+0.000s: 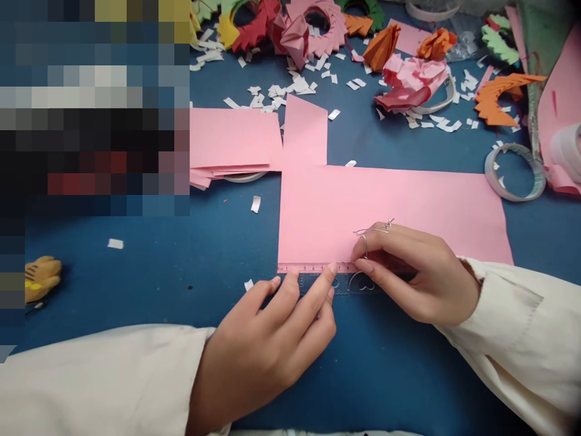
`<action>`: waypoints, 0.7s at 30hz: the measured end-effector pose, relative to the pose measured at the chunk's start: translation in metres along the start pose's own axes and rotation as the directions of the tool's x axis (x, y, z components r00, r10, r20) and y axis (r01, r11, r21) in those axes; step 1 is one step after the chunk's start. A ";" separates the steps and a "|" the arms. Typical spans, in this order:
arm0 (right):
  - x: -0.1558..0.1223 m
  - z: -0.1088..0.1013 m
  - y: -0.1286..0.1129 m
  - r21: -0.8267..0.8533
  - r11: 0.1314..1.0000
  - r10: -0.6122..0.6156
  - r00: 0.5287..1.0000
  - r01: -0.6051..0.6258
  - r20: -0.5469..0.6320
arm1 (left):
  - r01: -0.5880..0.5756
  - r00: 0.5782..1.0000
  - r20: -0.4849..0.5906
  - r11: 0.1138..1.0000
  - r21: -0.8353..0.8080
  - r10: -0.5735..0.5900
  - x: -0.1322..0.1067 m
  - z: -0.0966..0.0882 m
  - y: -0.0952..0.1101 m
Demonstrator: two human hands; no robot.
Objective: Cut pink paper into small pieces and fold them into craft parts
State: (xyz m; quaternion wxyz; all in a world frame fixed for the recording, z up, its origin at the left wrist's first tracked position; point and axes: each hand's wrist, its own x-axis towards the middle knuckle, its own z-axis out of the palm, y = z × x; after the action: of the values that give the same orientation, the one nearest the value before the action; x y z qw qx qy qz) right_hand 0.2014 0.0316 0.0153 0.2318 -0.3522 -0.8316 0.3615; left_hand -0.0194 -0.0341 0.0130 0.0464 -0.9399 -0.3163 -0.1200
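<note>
A large pink paper sheet (390, 206) lies flat on the blue table, with a narrower flap standing out at its upper left. Along its lower edge runs a clear plastic ruler (313, 267) with stencil cut-outs, partly hidden under both hands. My left hand (276, 333) rests its spread fingertips on the ruler and holds nothing. To the right, my right hand (413, 272) pinches a thin bent silver wire (374, 229) between thumb and fingers. The wire's lower end is close to the ruler's marked edge; exact contact cannot be made out.
More pink paper (231, 136) is stacked to the left. A tape roll (515, 172) touches the sheet's upper right corner. Folded paper rings, an orange folded piece (503, 100), crumpled pink paper (411, 79) and white scraps cover the back. A yellow-brown object (43, 278) lies far left.
</note>
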 end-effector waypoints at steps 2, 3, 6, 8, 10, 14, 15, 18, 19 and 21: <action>-0.001 -0.001 0.001 0.000 1.000 0.012 1.000 -0.012 0.002 | 0.000 1.000 0.011 1.000 -0.006 0.000 0.000 0.000 0.000; -0.001 -0.001 0.001 0.000 1.000 0.020 1.000 -0.020 0.003 | 0.001 1.000 0.018 1.000 -0.007 -0.001 0.000 0.000 0.000; -0.001 -0.002 0.000 0.002 1.000 0.028 1.000 -0.028 0.004 | 0.005 0.999 0.041 1.000 -0.021 -0.004 0.001 -0.001 -0.001; -0.001 -0.003 0.000 0.003 1.000 0.026 1.000 -0.026 0.002 | 0.005 0.999 0.045 1.000 -0.028 -0.003 0.002 -0.002 -0.002; 0.000 -0.003 0.000 0.000 1.000 0.028 1.000 -0.028 0.002 | 0.005 0.999 0.048 0.999 -0.032 -0.003 0.003 -0.002 -0.002; -0.001 -0.002 0.000 -0.011 1.000 0.028 1.000 -0.027 0.008 | 0.006 0.999 0.042 1.000 -0.028 -0.005 0.002 -0.002 -0.003; -0.001 -0.002 0.000 -0.014 1.000 0.027 1.000 -0.027 0.006 | 0.004 0.999 0.041 1.000 -0.026 -0.003 0.002 -0.002 -0.003; -0.001 -0.001 0.000 -0.020 1.000 0.022 1.000 -0.022 -0.003 | 0.005 0.998 0.062 1.000 -0.030 -0.003 0.001 -0.002 -0.002; -0.001 -0.001 0.000 -0.020 1.000 0.023 1.000 -0.023 -0.004 | 0.007 0.998 0.065 0.999 -0.031 -0.005 0.001 -0.002 -0.002; 0.000 -0.001 0.000 -0.018 1.000 0.025 1.000 -0.026 -0.003 | 0.005 0.999 0.042 0.999 -0.033 -0.004 0.000 -0.002 -0.002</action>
State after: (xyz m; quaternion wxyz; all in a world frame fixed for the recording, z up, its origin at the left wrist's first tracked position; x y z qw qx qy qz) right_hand 0.2023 0.0318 0.0165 0.2251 -0.3653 -0.8299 0.3566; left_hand -0.0206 -0.0324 0.0147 0.0241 -0.9421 -0.3174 -0.1054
